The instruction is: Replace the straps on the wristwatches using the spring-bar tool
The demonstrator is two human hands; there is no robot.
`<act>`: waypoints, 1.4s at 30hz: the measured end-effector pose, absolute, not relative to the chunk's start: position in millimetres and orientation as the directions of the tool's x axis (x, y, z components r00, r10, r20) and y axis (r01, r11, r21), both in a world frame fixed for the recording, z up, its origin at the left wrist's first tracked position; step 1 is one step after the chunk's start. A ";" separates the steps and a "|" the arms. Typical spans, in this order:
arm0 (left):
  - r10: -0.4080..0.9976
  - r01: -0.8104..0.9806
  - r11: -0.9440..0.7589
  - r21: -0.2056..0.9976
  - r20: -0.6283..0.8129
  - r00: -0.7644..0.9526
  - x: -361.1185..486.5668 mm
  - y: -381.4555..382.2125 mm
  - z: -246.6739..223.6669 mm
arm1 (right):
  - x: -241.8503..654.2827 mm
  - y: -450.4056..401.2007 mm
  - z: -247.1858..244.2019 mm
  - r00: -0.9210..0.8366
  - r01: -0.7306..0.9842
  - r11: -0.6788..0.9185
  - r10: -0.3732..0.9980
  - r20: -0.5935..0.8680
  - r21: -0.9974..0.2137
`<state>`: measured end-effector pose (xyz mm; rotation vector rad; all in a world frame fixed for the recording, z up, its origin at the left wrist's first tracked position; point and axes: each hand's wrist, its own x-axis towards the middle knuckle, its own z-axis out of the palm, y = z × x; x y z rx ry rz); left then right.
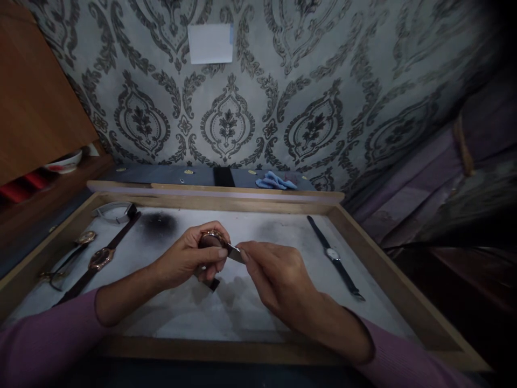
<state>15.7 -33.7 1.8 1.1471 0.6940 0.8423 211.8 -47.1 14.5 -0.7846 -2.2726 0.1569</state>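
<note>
In the middle of the view, my left hand point(204, 256) is closed round a wristwatch point(210, 241) with a gold-toned case, its thumb across the case. A dark strap end point(214, 284) hangs out below the fingers. My right hand point(283, 269) pinches a small flat blade point(235, 253) with a bright edge, between thumb and forefinger. The blade's tip meets the right side of the watch case; whether it sits in a seam cannot be made out. Both hands are above the white floor of a shallow wooden tray point(242, 347).
On the tray's left lie a brown-strapped watch point(100, 258), a smaller gold-toned watch point(85, 237) and a grey band point(115, 213). A dark-strapped watch point(333, 254) lies at the right. Behind the tray is a crumpled blue cloth point(275, 181). A wooden cabinet point(40, 91) stands at the left.
</note>
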 end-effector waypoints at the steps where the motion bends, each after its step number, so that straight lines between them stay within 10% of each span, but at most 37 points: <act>1: 0.853 -0.209 0.180 0.961 -0.047 0.520 15.7 -33.8 1.8 | 211.6 -46.9 14.6 -0.557 0.489 0.808 0.580 0.594 -0.330; 42: 0.854 -0.185 0.165 0.969 -0.047 0.518 14.7 -32.5 0.9 | 212.8 -47.1 15.0 -0.573 0.501 0.790 0.609 0.548 -0.355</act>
